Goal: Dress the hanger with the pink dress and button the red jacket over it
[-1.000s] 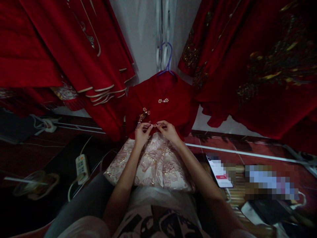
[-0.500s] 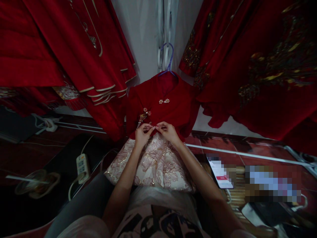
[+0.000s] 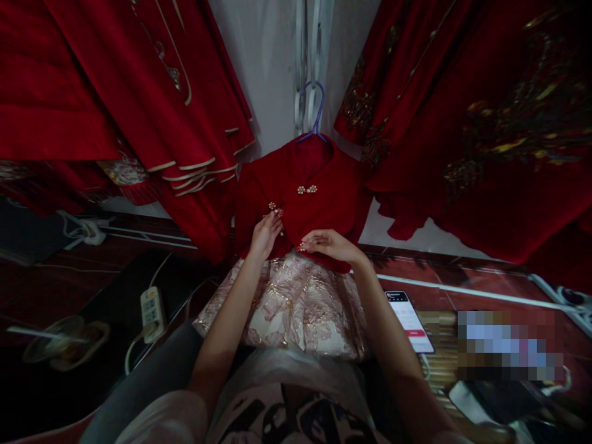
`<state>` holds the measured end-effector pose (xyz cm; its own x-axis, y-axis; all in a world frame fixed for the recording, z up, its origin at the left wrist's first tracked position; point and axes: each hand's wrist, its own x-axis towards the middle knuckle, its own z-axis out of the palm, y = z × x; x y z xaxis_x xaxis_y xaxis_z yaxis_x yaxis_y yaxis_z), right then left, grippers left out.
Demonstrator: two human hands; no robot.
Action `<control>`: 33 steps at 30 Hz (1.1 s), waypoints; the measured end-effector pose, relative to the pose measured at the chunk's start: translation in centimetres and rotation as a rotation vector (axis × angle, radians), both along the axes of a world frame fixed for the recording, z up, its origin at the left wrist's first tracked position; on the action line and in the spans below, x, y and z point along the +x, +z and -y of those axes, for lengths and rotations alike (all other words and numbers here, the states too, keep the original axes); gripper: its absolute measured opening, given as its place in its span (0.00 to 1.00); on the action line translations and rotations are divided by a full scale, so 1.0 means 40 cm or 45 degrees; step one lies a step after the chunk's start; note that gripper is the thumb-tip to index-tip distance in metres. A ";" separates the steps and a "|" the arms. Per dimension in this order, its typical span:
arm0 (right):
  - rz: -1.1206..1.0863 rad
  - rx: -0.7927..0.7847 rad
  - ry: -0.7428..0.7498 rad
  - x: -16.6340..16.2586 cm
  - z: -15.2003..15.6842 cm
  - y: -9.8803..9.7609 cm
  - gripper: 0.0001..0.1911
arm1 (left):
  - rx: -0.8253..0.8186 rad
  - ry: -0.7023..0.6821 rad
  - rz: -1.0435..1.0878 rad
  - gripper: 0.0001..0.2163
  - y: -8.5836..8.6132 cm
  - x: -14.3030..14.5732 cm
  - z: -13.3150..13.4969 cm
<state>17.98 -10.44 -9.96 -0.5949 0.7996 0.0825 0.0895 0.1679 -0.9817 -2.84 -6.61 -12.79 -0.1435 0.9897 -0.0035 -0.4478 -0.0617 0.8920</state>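
A small red jacket [image 3: 324, 197] hangs from a purple hanger [image 3: 314, 120] against the white wall, over a pink and gold brocade skirt [image 3: 291, 305]. A pearl clasp [image 3: 306, 189] is fastened near its collar. My left hand [image 3: 265, 233] is on the jacket's front flap, fingertips closed at a second pearl clasp [image 3: 274, 209]. My right hand [image 3: 328, 243] pinches the lowest clasp [image 3: 302, 246] at the jacket's bottom edge.
Red embroidered garments hang at left [image 3: 115, 92] and right [image 3: 485, 123]. A white power strip [image 3: 150, 306] lies on the dark floor at left, beside a clear plastic cup with a straw [image 3: 60, 342]. A lit phone [image 3: 409, 320] rests at my right.
My hands, pinched together at the lowest clasp, have parted. The left hand rose to the middle clasp; the right hand moved slightly right, still at the bottom edge.
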 end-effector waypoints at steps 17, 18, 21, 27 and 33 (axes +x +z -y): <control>0.013 -0.008 0.000 -0.016 -0.009 -0.017 0.11 | 0.012 0.163 0.084 0.10 0.003 0.026 -0.021; 0.014 -0.008 -0.006 -0.017 -0.010 -0.018 0.12 | 0.012 0.194 0.064 0.11 0.003 0.029 -0.024; 0.009 -0.009 -0.017 -0.018 -0.011 -0.020 0.12 | -0.013 0.195 -0.018 0.13 0.013 0.035 -0.029; -0.008 -0.027 0.048 -0.003 -0.013 -0.024 0.13 | 0.225 0.250 -0.513 0.16 0.055 0.062 -0.040; 0.028 -0.083 0.107 0.016 -0.019 -0.024 0.16 | 0.729 0.598 -1.597 0.09 0.123 0.110 -0.057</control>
<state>18.61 -9.69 -10.93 -0.6614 0.7498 0.0182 0.0990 0.1114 -0.9888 1.55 -4.32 -7.88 -0.0596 0.6746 0.7358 0.7525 -0.4540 0.4772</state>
